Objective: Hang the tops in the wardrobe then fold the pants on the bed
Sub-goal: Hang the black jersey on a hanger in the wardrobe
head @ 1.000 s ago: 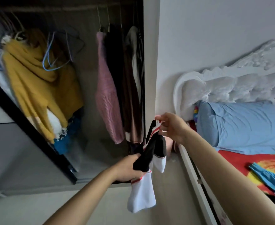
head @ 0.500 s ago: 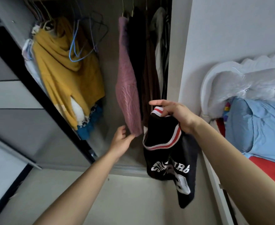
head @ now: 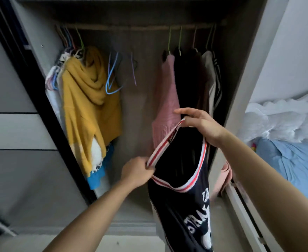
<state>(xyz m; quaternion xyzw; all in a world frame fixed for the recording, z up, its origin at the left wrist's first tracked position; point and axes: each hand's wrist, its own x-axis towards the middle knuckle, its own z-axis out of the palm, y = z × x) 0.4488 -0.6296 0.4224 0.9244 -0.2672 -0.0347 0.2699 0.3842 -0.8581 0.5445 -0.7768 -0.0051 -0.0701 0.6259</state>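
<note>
The black sleeveless jersey with red-and-white striped trim and white lettering (head: 176, 202) hangs in the air in front of the open grey wardrobe (head: 237, 79), its neck opening spread wide between both hands and its body drooping below them. It looks light, thin and limp, probably a little slick, so it should take no effort to carry but will slump wherever it is not supported. The firm striped trim at the neck and shoulders is the sensible place to hold it.

The left hand (head: 137, 170) pinches the near edge of that trim, fingers curled tight on it. The right hand (head: 198, 122) holds the far edge higher up. Its grip seems to be thumb against fingers, though the back of the hand hides most of it.

Just behind the right hand hangs a pink knitted sweater (head: 165, 99). An empty blue wire hanger (head: 111, 77) hangs further left, beside a mustard hooded top (head: 89, 91).
</note>
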